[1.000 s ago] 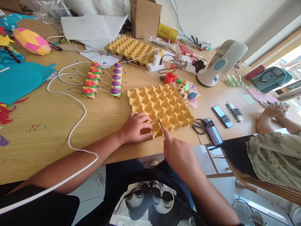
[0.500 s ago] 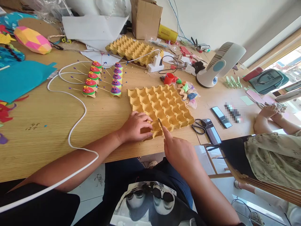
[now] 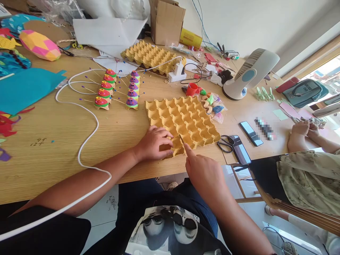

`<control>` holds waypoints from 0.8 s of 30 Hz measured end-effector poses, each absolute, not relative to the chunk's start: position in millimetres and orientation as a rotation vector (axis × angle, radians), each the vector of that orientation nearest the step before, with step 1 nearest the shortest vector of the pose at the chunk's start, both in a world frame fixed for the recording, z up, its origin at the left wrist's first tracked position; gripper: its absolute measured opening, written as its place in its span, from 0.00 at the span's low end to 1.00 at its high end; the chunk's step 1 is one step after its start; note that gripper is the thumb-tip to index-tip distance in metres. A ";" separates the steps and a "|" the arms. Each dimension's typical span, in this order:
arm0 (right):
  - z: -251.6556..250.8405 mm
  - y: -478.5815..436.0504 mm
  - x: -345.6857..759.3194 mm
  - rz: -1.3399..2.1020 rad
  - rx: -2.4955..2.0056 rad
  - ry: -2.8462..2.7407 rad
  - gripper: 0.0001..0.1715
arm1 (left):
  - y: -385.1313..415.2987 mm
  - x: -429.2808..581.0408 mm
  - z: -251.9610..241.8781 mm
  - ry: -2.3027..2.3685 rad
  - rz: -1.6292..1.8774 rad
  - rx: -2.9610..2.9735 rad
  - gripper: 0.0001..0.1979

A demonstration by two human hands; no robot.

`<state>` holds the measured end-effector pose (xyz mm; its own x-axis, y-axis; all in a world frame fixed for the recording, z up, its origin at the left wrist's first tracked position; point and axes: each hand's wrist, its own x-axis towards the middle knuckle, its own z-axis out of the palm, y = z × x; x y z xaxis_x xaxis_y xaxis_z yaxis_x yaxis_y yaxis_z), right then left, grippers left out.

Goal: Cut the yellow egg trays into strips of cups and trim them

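A yellow pulp egg tray (image 3: pixel 183 118) lies on the table in front of me, its rows of cups facing up. My left hand (image 3: pixel 156 142) grips the tray's near left corner, with thumb and fingers bent over the cups. In my right hand (image 3: pixel 202 168) is a knife (image 3: pixel 181 138); its thin dark blade points into the near part of the tray. The index finger stretches along the back of the knife, and the handle is hidden inside my fist.
Scissors (image 3: pixel 225 143) and phones (image 3: pixel 241 150) lie right of the tray. Painted egg-carton caterpillars (image 3: pixel 132 92) with pins stand behind left. A white cable (image 3: pixel 89 109) crosses my left forearm. A fan (image 3: pixel 245 76) stands at the back; another person's hands (image 3: pixel 304 129) are far right.
The view has shifted very slightly, so the table things sit a little further right. Both hands and the knife keep nearly the same place on the egg tray.
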<state>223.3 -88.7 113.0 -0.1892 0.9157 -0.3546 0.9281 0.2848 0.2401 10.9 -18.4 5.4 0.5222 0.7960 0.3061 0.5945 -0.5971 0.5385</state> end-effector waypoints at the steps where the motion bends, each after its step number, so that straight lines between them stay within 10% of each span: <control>1: 113.8 -88.6 223.5 -0.039 1.653 2.136 0.36 | -18.5 11.0 5.4 1.147 0.758 2.399 0.12; 24: 123.0 -80.9 222.2 -0.112 1.665 2.125 0.35 | -18.9 10.5 4.8 1.139 0.762 2.399 0.13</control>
<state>222.2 -80.9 123.0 -0.1815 0.9053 -0.3840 0.9408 0.2736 0.2003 10.5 -18.9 4.8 0.5256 0.7924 0.3097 0.5884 -0.6015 0.5404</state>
